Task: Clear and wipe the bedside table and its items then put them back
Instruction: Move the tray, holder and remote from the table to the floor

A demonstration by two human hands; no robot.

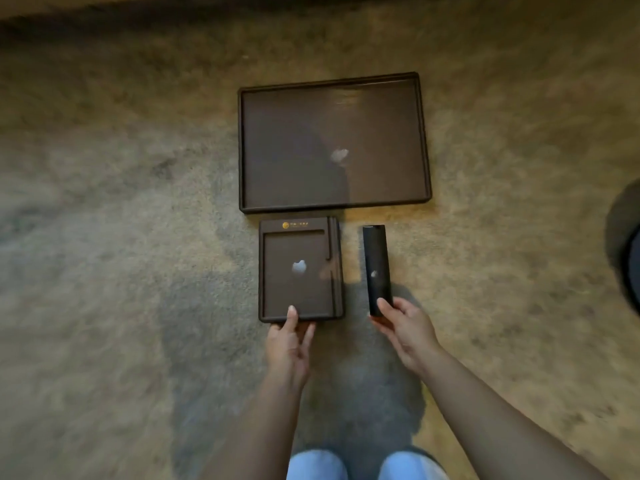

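Note:
A large dark brown tray (424, 140) lies empty on the carpet ahead of me. Just below it sits a smaller dark notepad holder (301, 244) with a gold logo at its top and a pen slot along its right side. My left hand (290, 341) grips its near edge, thumb on top. To the right lies a slim black remote control (375, 258), pointing away from me. My right hand (403, 327) holds its near end between thumb and fingers.
Beige-grey carpet (138, 237) covers the whole floor. A dark round object (628, 247) is cut off at the right edge. My knees in light blue trousers (363, 465) show at the bottom.

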